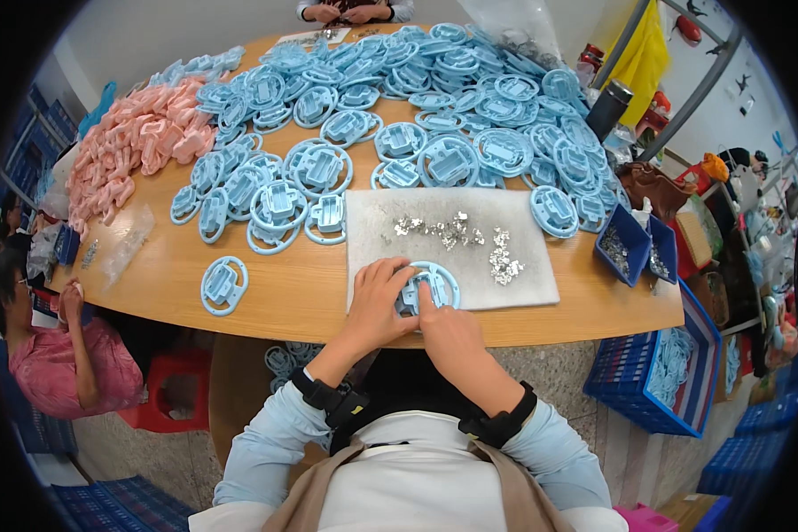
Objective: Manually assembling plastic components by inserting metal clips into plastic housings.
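Note:
A light blue round plastic part [431, 285] lies on a grey foam mat [523, 288] at the near table edge. My left hand [377, 301] grips its left side, fingers curled over the rim. My right hand [448, 328] holds its lower right, with a finger pressing on the centre block. Small silvery metal pieces [457, 232] are scattered on the mat just beyond the part. Both wrists wear black bands.
A big heap of blue ring parts [434, 115] covers the far table, with pink parts [142, 137] at left and one blue part [222, 285] alone. Small blue bins [631, 244] and a blue crate [665, 372] sit right. A seated person [58, 355] is at left, another person's hands [350, 12] across.

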Action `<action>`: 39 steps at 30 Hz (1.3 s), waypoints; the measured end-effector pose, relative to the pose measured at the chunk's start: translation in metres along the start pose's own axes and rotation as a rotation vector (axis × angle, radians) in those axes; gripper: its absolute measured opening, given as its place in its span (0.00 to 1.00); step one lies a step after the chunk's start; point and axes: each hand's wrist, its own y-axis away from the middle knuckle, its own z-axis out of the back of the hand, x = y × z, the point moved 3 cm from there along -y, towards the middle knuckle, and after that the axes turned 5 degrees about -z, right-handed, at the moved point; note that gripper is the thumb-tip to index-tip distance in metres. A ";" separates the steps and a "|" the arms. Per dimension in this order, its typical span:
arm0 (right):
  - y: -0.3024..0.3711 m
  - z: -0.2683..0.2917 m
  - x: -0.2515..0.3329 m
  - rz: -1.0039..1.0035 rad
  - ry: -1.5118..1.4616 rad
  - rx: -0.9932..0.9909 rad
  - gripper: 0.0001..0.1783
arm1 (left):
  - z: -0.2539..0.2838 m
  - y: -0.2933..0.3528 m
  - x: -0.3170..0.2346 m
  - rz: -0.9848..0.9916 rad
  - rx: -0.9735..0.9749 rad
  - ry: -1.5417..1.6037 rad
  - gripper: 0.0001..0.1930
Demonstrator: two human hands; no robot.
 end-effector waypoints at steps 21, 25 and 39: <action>0.005 0.013 -0.024 -0.090 -1.147 -0.109 0.11 | 0.040 0.025 0.001 0.774 0.386 1.200 0.20; 0.001 0.011 -0.029 -0.081 -1.147 -0.155 0.11 | 0.036 0.020 0.017 0.732 0.427 1.160 0.20; 0.014 -0.007 -0.037 -0.198 -1.365 -0.143 0.10 | 0.027 0.012 0.008 0.906 0.431 1.228 0.20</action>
